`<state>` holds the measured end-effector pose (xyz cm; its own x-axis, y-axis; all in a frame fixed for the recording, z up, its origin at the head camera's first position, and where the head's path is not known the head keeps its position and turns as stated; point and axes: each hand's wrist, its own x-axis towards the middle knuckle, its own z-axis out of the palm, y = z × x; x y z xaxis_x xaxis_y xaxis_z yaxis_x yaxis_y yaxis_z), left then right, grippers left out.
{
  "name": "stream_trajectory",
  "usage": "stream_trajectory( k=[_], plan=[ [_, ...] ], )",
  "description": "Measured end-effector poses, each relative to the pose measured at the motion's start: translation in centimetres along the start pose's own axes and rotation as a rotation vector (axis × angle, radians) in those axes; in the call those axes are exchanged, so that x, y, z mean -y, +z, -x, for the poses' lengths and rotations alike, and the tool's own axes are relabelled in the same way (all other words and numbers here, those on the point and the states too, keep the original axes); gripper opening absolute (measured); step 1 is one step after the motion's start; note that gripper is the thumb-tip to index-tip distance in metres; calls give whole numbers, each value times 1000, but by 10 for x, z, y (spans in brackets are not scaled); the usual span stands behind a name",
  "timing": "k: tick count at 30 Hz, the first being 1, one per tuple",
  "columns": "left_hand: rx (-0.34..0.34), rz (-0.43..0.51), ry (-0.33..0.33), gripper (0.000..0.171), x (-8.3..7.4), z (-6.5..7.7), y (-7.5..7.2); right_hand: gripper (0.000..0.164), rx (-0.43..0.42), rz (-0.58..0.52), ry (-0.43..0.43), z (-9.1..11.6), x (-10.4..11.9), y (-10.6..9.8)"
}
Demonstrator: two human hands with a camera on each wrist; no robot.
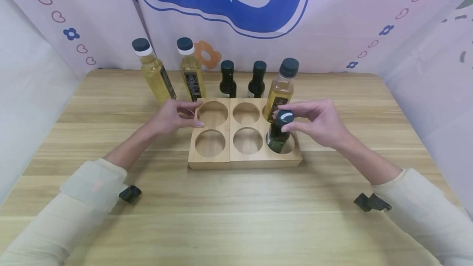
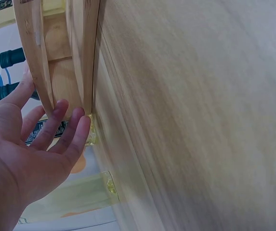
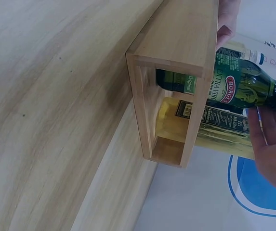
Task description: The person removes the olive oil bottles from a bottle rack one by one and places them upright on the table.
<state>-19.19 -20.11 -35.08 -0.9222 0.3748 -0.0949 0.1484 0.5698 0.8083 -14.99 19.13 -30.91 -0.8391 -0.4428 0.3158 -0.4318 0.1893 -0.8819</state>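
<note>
A wooden bottle holder [image 1: 230,157] with round holes stands on the table, a seam running between its left and middle columns. My right hand [image 1: 319,122] pinches a small dark green olive oil bottle [image 3: 243,82] by its cap. The bottle leans slightly, its base down inside the front right hole. Behind it, a tall bottle of yellow oil [image 1: 279,93] stands in the back right hole. My left hand [image 1: 173,116] touches the holder's left end with spread, relaxed fingers. The other holes hold nothing.
Behind the holder stand two tall yellow oil bottles, one at far left [image 1: 159,77] and another [image 1: 193,77] beside it. Two small dark bottles, one [image 1: 228,79] and another [image 1: 256,79], stand to their right. A printed cloth [image 1: 343,19] hangs behind the wooden table [image 1: 229,225].
</note>
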Motion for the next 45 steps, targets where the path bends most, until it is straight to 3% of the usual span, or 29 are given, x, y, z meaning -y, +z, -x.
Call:
stream_trajectory(
  k=[11, 22, 31, 45],
  plan=[
    [-2, -20, 4, 65, 0, -2, 0, 40, -24, 1, -12, -1, 5, -2],
    [6, -38, 8, 64, 0, -3, -1, 36, -65, -117, -50, -2, 16, -9],
    [9, -41, 16, 64, 1, -2, -1, 41, -68, -240, -73, -1, 25, -17],
    [9, -42, 11, 65, 0, -2, -1, 29, -94, -307, -166, -2, 33, -32]
  ],
)
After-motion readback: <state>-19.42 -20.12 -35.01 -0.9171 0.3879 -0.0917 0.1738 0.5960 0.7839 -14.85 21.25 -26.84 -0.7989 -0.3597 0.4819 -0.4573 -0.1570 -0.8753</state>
